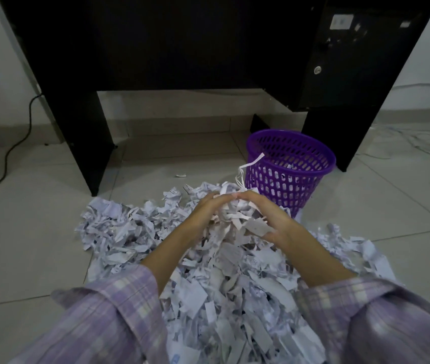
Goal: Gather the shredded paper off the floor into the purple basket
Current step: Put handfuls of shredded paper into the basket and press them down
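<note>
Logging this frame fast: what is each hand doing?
Left hand: cupped round a bundle of shredded paper.
Right hand: cupped round the same bundle.

Both hands cup a clump of paper strips (234, 219) above the shredded paper pile (208, 271) on the tiled floor (38, 219): left hand (203, 214), right hand (269, 216). Purple basket (291, 168) stands just beyond, some strips inside, beside a black desk (156, 48).

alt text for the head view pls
Both hands, left and right, cup a bunch of shreds above a paper pile on the floor, beside a purple basket and a black desk.
</note>
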`<state>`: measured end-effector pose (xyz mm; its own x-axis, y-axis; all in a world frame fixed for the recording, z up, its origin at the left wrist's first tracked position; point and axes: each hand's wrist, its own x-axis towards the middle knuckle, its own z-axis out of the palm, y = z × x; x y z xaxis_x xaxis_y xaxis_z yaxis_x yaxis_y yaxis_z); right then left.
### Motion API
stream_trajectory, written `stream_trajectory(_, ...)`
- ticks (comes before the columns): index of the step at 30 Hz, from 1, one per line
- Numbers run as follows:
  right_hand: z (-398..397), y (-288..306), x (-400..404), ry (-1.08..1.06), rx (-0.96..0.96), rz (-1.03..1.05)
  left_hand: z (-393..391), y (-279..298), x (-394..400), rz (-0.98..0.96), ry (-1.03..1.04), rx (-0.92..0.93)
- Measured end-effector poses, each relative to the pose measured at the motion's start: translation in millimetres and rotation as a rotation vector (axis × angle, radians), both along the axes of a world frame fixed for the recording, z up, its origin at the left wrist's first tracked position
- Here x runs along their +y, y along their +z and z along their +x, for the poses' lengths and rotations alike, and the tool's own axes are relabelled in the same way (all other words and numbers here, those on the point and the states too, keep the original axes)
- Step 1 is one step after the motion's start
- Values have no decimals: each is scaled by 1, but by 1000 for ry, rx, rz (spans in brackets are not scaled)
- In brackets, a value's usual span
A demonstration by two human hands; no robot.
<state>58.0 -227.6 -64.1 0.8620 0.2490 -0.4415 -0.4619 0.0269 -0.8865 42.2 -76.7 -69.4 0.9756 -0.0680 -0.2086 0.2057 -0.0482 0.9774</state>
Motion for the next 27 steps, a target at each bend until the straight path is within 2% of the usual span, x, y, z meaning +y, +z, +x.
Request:
stream_trajectory(5,10,43,-25,-104,-107,-150,26,22,-6,206,45,-179)
stream_trajectory(12,50,111,-57,-185,-233,-121,63,63,-34,342,-9,-287)
stream_trajectory(17,105,141,-84,-248,-356,-23,100,74,-57,677,-102,-465)
stream_trajectory(22,167,133,-102,-294,-484,-118,145,49,-76,891,-228,-490)
stream_trajectory(27,203,85,-109,-297,-570,-462,171,24,-91,1113,-282,-465)
